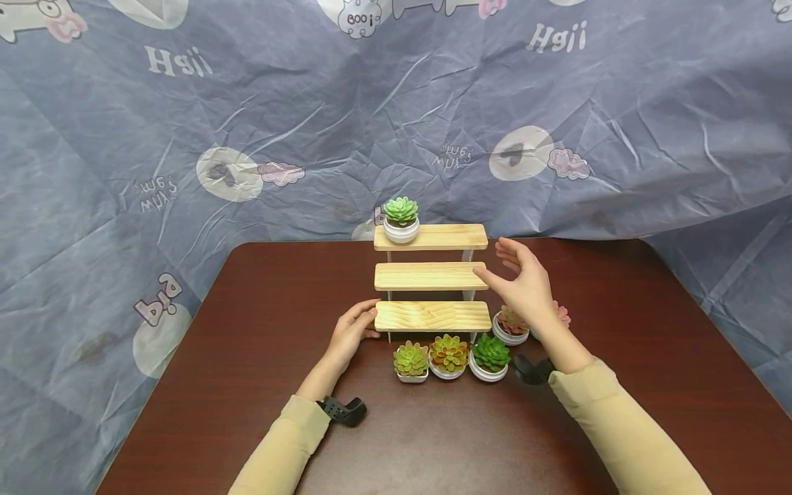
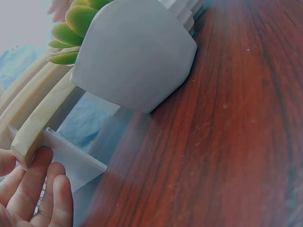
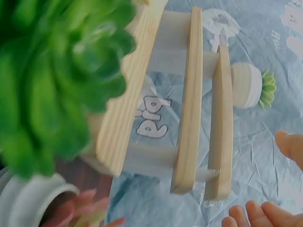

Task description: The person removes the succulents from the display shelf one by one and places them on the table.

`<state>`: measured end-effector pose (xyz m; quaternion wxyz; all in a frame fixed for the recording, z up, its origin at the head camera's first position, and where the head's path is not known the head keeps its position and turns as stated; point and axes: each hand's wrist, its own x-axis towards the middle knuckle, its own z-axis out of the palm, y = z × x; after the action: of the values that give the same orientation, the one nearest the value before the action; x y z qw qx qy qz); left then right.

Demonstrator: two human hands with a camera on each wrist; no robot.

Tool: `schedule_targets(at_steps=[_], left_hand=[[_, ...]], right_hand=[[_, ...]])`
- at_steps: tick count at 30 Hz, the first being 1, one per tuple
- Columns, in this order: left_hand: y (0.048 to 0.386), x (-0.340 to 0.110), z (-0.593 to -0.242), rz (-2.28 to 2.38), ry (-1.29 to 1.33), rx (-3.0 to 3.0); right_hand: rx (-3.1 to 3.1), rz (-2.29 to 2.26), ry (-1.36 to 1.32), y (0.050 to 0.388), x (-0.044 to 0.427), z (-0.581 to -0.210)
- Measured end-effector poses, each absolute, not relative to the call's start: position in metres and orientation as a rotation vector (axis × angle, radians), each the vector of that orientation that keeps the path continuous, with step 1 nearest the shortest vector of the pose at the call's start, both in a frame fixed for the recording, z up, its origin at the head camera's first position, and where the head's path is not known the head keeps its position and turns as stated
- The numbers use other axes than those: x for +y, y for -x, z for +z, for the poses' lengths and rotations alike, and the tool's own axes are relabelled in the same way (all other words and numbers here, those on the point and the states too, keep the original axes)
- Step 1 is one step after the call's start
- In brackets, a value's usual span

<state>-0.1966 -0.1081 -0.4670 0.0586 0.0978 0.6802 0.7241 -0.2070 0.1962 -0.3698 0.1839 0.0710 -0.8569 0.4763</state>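
Note:
A three-tier wooden display stand [image 1: 432, 315] with clear side supports stands on the table. My left hand [image 1: 348, 337] holds the left end of its lowest board, thumb above and fingers beneath, as the left wrist view shows of the board [image 2: 42, 113]. My right hand [image 1: 529, 285] is raised beside the stand's right end, thumb and fingers spread apart, with nothing between them. A green succulent in a white pot [image 1: 401, 232] sits at the left of the top board [image 1: 448, 237]. The middle board [image 1: 430, 276] and lowest board bear no pots.
In front of the stand are a yellow-green succulent [image 1: 411, 359], an orange one [image 1: 449, 353] and a dark green one [image 1: 491, 354]. A reddish succulent [image 1: 513, 321] and a pink one [image 1: 562, 314], partly behind my right arm, stand to the right. A printed cloth [image 1: 371, 124] hangs behind the table [image 1: 445, 440].

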Motion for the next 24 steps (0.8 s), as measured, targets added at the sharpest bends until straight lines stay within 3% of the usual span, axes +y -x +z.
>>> schedule_targets(at_steps=[24], left_hand=[[0.196, -0.109, -0.466, 2.193, -0.304, 2.046]], right_hand=[[-2.384, 1.496, -0.287, 0.224, 0.145, -0.363]])
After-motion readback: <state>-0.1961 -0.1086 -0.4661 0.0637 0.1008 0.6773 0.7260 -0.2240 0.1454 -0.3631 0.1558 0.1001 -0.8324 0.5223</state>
